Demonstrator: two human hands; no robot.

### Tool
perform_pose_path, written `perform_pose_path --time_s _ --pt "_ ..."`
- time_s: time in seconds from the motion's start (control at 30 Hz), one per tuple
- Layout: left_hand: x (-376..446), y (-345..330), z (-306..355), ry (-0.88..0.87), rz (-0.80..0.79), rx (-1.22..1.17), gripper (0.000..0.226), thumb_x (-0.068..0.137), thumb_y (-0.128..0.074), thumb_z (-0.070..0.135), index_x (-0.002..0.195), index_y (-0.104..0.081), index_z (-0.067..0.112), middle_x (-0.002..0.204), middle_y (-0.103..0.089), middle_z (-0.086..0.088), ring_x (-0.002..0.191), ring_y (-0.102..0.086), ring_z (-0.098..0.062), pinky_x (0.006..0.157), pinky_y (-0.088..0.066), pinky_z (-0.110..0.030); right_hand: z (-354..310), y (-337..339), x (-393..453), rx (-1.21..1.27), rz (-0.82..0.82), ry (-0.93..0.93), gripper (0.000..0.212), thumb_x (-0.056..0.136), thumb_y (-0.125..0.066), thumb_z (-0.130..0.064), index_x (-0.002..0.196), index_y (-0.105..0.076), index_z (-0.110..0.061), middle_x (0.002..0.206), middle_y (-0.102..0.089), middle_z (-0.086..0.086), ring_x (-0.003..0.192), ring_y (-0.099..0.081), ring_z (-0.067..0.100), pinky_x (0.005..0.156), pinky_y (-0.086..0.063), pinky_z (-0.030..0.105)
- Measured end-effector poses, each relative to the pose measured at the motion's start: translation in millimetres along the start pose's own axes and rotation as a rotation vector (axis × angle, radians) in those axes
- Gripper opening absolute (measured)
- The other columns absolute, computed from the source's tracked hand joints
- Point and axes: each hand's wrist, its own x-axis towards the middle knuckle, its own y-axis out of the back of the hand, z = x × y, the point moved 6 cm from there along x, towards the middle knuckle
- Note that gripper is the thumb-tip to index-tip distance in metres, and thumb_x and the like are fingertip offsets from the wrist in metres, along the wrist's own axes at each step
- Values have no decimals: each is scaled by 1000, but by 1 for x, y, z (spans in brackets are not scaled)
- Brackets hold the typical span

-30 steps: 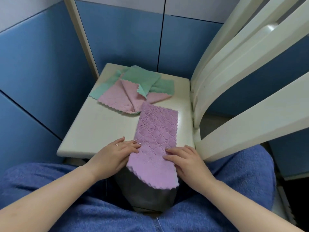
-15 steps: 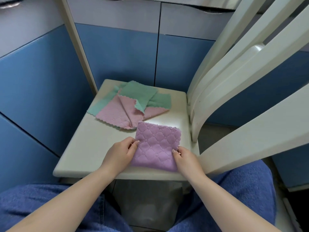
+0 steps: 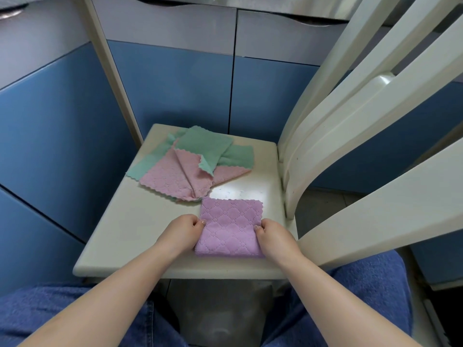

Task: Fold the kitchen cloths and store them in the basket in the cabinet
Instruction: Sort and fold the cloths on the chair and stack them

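Note:
A purple quilted cloth (image 3: 230, 227), folded into a rough square, lies near the front edge of the cream chair seat (image 3: 130, 221). My left hand (image 3: 181, 230) pinches its left edge with curled fingers. My right hand (image 3: 274, 234) pinches its right edge the same way. Farther back on the seat lies a loose heap of a pink cloth (image 3: 175, 175) and a green cloth (image 3: 208, 146), overlapping and unfolded. No basket is in view.
The chair's curved cream back slats (image 3: 350, 126) rise at the right. Blue cabinet doors (image 3: 175, 91) close off the back and left, all shut. My knees in blue jeans (image 3: 62, 311) sit below the seat's front edge.
The long purple cloth that hung over the seat's front edge has been folded in half into a square on the seat. Both hands moved from resting flat on it to pinching its side edges.

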Motion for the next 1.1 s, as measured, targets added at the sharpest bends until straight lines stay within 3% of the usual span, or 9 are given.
perform_pose_path --time_s 0.07,0.3,0.57,0.67,0.77,0.87,0.93,1.0,1.1 --pt "-1 0 1 8 -11 -7 44 97 -43 25 56 -37 14 54 -42 -2 55 -38 -18 51 -24 -31 -1 0 0 -44 7 4 29 99 -33 -32 104 -56 -15 106 -64 8 91 -54 26 71 -38 30" --pt "3 0 0 50 -41 -23 44 96 -44 24 55 -32 15 52 -37 -3 52 -34 -18 51 -22 -30 -9 6 4 -125 32 33 27 99 -32 -29 103 -55 -16 109 -64 9 99 -56 30 69 -36 30" --pt "4 0 1 70 -40 -29 44 95 -45 25 55 -32 15 52 -38 -3 53 -35 -20 50 -23 -30 5 1 6 16 8 -75 24 98 -36 -33 87 -49 -16 92 -60 8 83 -50 26 68 -36 30" --pt "3 0 0 97 -55 -82 39 95 -47 30 59 -38 15 52 -42 -1 48 -38 -17 48 -27 -27 6 3 1 68 19 -104 26 97 -39 -36 105 -53 -16 101 -63 6 91 -55 25 72 -40 30" --pt "-3 4 -4 118 -75 -189 31 93 -51 34 73 -47 12 52 -55 -1 38 -47 -9 41 -31 -21 5 7 -10 269 27 -110 36 95 -44 -37 126 -44 -20 108 -61 2 98 -58 21 75 -41 28" --pt "-11 14 -14 122 26 -214 26 90 -56 37 90 -46 14 70 -62 0 59 -59 -14 57 -45 -27 2 8 -26 427 93 -30 50 93 -51 -32 139 -36 -20 129 -50 2 118 -49 17 97 -40 28" --pt "-16 22 -13 -18 221 -28 21 89 -56 36 96 -49 18 86 -57 2 79 -58 -19 70 -46 -32 -4 7 -39 387 180 67 51 93 -51 -26 141 -35 -19 144 -36 2 133 -34 16 111 -26 28" --pt "-26 23 5 -298 409 107 20 88 -52 31 99 -57 15 95 -59 0 89 -58 -22 77 -48 -34 -16 4 -43 262 214 169 49 96 -46 -25 143 -34 -19 152 -27 1 140 -22 14 114 -14 25" --pt "-27 6 40 -558 451 300 41 78 -40 27 102 -68 10 103 -69 -7 97 -66 -26 82 -54 -39 -40 -6 -30 -53 172 275 50 98 -30 -33 146 -27 -22 157 -14 -1 145 -9 14 116 -8 32"
